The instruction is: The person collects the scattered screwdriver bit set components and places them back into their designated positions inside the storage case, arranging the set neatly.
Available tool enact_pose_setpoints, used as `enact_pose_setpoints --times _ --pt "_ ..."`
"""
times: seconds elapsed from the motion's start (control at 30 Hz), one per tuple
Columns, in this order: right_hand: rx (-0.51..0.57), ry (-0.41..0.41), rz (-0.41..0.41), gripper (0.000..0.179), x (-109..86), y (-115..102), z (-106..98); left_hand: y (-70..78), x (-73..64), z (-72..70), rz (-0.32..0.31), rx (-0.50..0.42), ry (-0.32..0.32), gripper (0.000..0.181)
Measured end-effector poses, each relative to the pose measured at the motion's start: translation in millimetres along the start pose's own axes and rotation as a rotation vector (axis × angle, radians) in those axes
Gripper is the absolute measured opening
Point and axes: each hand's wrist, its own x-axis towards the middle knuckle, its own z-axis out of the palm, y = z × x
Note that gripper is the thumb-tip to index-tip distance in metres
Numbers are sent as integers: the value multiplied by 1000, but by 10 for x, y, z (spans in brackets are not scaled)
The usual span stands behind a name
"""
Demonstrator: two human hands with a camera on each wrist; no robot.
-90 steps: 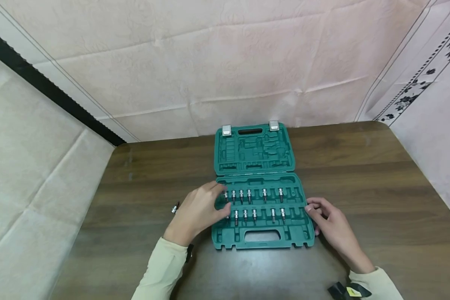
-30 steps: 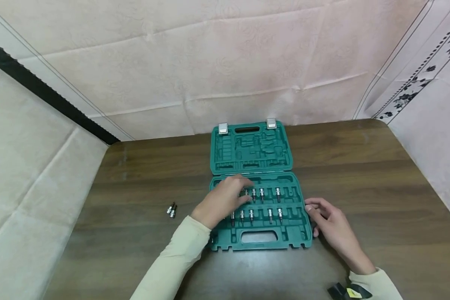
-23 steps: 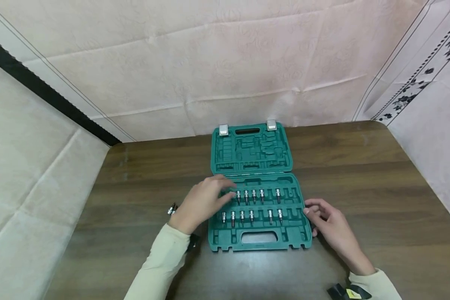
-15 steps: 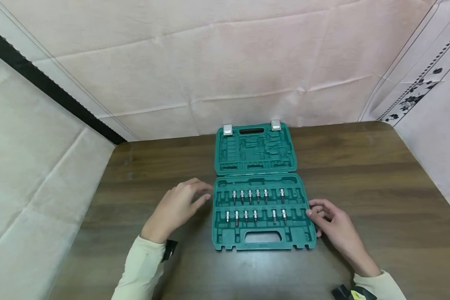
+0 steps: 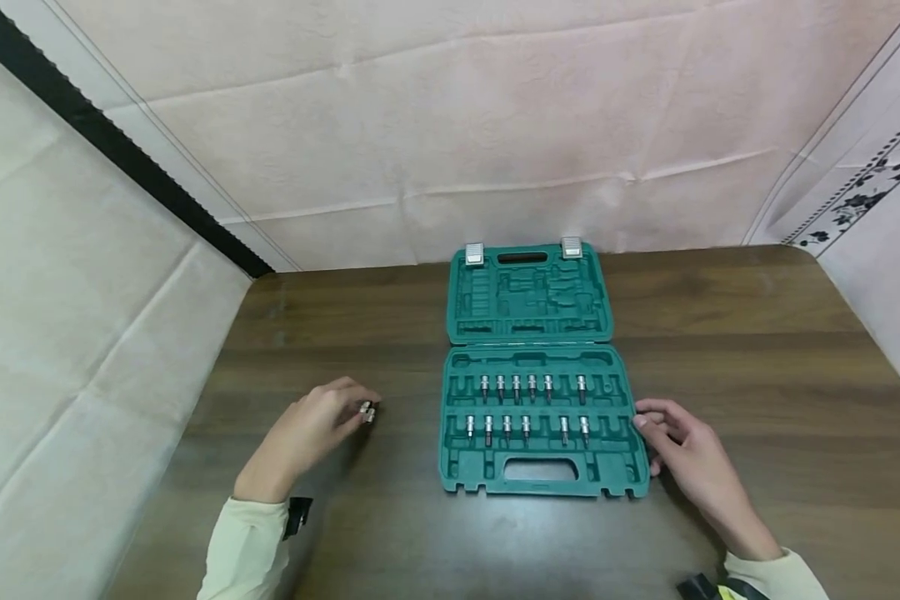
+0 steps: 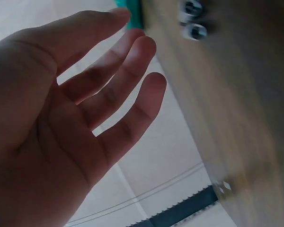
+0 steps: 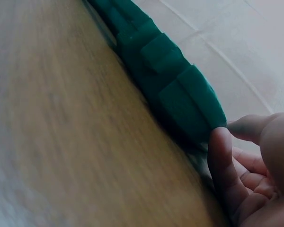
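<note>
A green tool case [image 5: 540, 479] lies open on the table, its lid [image 5: 528, 296] folded back. Two rows of silver bit sockets [image 5: 517, 386] stand in its slots. Left of the case, my left hand [image 5: 307, 429] hovers beside two loose bit sockets [image 5: 367, 410] on the wood. In the left wrist view its fingers are loosely bent, apart from the bit sockets [image 6: 195, 31]. My right hand [image 5: 686, 454] pinches the case's right edge. The right wrist view has thumb and forefinger of the right hand [image 7: 255, 184] against the corner of the case [image 7: 187, 106].
The brown wooden table [image 5: 330, 333] runs back to a pale creased cloth [image 5: 457, 142]. Further cloths hang at the left and right sides, one with a black band [image 5: 120, 158]. A black strap [image 5: 296, 512] is on the left wrist.
My left hand has gone from over the case to the loose bit sockets at the left. A gap in the upper row three seconds ago now holds a bit socket. The right hand stays put.
</note>
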Motion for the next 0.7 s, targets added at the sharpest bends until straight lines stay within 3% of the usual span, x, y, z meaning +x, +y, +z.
enact_pose_setpoints --times 0.1,0.27,0.5,0.7 --pt "-6 9 1 40 -11 4 -23 -41 5 62 21 30 -4 32" --pt "-12 4 3 41 1 3 -22 -114 35 150 100 119 43 36" --pt "-13 -11 20 41 2 1 -3 -178 74 255 197 237 98 24" --pt "-36 -10 5 41 5 23 13 -87 125 325 191 318 120 13"
